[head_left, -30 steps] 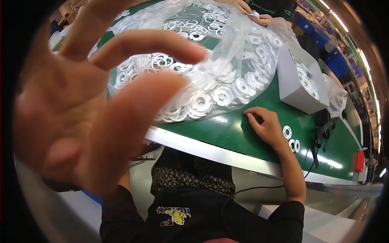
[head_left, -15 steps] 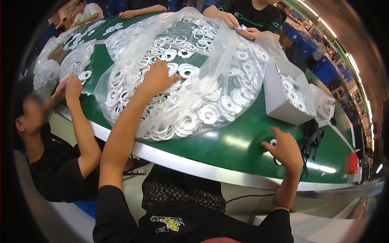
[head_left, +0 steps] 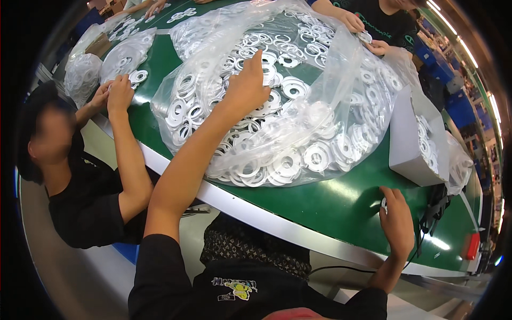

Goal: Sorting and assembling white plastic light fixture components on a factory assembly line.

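The green table [head_left: 341,205] holds a big clear bag [head_left: 298,106] full of white rings [head_left: 288,162]. The left hand [head_left: 248,85] rests on top of the bag, one finger pointing, others curled. Most rings remain inside. The right hand [head_left: 397,224] lies near the table's edge, pinching one small ring [head_left: 383,204].

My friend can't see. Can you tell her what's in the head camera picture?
A person's left hand reaches into a big clear plastic bag of flat white rings on a green table. Their right hand rests on the table near a grey box.
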`<move>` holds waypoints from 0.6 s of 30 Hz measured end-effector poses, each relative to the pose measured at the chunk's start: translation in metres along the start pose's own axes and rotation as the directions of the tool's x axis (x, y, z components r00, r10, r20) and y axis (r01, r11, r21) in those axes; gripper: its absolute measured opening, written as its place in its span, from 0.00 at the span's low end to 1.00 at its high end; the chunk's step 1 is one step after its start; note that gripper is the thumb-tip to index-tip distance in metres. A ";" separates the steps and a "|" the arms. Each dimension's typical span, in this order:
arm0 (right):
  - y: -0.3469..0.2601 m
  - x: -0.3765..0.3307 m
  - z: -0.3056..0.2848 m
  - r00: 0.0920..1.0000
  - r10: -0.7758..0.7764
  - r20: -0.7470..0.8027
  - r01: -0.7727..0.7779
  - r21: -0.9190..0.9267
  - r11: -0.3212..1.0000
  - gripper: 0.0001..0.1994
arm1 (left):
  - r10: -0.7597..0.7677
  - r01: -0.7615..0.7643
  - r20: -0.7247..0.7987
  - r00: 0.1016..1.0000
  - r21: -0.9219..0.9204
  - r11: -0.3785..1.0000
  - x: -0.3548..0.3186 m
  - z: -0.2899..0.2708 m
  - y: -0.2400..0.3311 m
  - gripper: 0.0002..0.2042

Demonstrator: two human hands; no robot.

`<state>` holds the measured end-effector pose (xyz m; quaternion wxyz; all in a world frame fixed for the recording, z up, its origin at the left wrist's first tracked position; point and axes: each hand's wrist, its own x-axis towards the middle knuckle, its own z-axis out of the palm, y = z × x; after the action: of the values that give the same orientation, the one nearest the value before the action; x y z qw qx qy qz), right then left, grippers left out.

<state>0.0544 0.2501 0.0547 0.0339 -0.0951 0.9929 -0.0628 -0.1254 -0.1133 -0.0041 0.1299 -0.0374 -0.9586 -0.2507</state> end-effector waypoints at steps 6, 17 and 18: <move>-0.003 0.014 0.011 0.993 -0.073 -0.098 0.072 -0.007 0.997 0.19 | 0.069 -0.081 -0.064 0.996 -0.202 0.976 -0.005 -0.009 0.006 0.38; -0.005 0.036 0.027 0.997 0.020 -0.076 0.060 0.905 0.421 0.11 | 0.382 0.453 0.501 0.777 -0.866 0.213 -0.046 -0.035 0.104 0.25; -0.004 0.041 0.027 1.000 0.010 0.026 -0.027 0.951 0.309 0.12 | 0.429 0.471 0.512 0.744 -0.857 0.208 -0.053 -0.036 0.112 0.24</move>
<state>0.0171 0.2350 0.0260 0.0913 -0.0459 0.7673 -0.6331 -0.0503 -0.0336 0.0651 -0.2803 -0.1826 -0.5507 -0.7647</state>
